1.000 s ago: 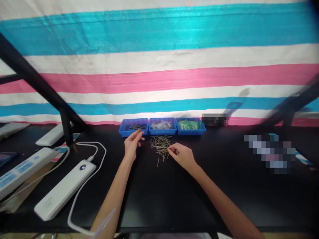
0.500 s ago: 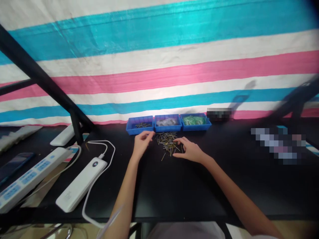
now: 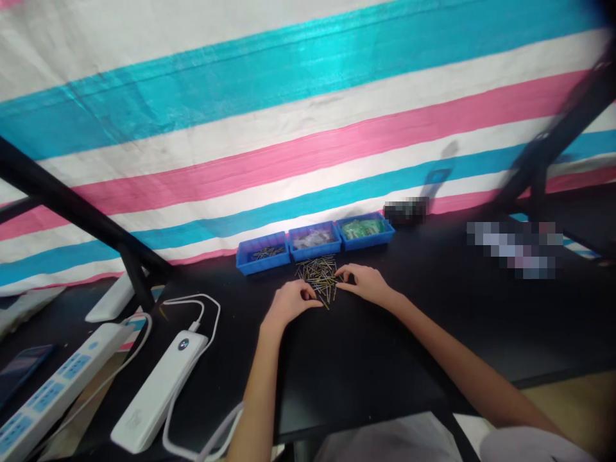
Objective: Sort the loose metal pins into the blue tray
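A loose pile of thin gold and silver metal rods (image 3: 317,273), perhaps drill bits, lies on the black table. My left hand (image 3: 291,301) is at the pile's near left side, fingers curved. Its thumb reaches a single rod (image 3: 325,304) at the near edge. Against the right side of the pile rests my right hand (image 3: 366,282), thumb and fingers slightly apart. I see nothing held in either hand. Just behind stand three blue bins: the left bin (image 3: 262,264) holds more rods, the middle bin (image 3: 315,248) clear plastic bags, the right bin (image 3: 368,240) green-and-clear bags.
A white power bank (image 3: 156,391) with a white cable (image 3: 219,321) lies at left, beside a long power strip (image 3: 52,391) and a dark phone (image 3: 22,372). Black frame bars (image 3: 91,221) rise before a striped sheet (image 3: 308,160). Blurred items (image 3: 514,247) lie at right.
My left hand has moved from beside the left bin toward me, down to the pile's near edge. My right hand's thumb and fingers have drawn closer together. The view has tilted.
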The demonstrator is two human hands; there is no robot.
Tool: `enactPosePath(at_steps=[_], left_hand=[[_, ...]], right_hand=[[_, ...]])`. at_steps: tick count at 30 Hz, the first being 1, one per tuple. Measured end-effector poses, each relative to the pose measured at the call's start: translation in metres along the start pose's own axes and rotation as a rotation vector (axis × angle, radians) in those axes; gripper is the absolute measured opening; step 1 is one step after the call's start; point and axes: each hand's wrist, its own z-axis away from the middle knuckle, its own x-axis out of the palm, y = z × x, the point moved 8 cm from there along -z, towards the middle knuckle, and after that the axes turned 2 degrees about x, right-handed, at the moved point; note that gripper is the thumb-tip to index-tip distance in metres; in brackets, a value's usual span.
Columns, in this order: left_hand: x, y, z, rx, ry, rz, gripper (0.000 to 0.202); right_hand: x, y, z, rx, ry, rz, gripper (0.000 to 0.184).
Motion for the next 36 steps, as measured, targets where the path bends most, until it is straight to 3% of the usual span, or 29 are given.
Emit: enactPosePath(at_steps=[6, 16, 24, 30, 36], left_hand=[[0.012, 0.021, -0.007, 0.068, 0.094, -0.125, 0.023], [0.004, 0.018, -0.004, 0.033, 0.276, -0.059, 0.02], [0.005, 0.034, -0.002, 0.127, 0.267, -0.098, 0.028], [-0.004, 0.02, -0.004, 0.045, 0.287, -0.142, 0.037], [-0.003, 0.008, -0.009, 0.002, 0.277, -0.14, 0.04]], right_hand=[[0.004, -0.003, 0.002, 0.001, 0.097, 0.027, 0.015], [-0.003, 0.001, 0.004, 0.05, 0.151, -0.047, 0.017], [-0.003, 0.001, 0.004, 0.037, 0.145, -0.059, 0.016], [0.001, 0.0, 0.004, 0.018, 0.121, -0.05, 0.018], [0.001, 0.0, 0.004, 0.019, 0.125, -0.052, 0.019]])
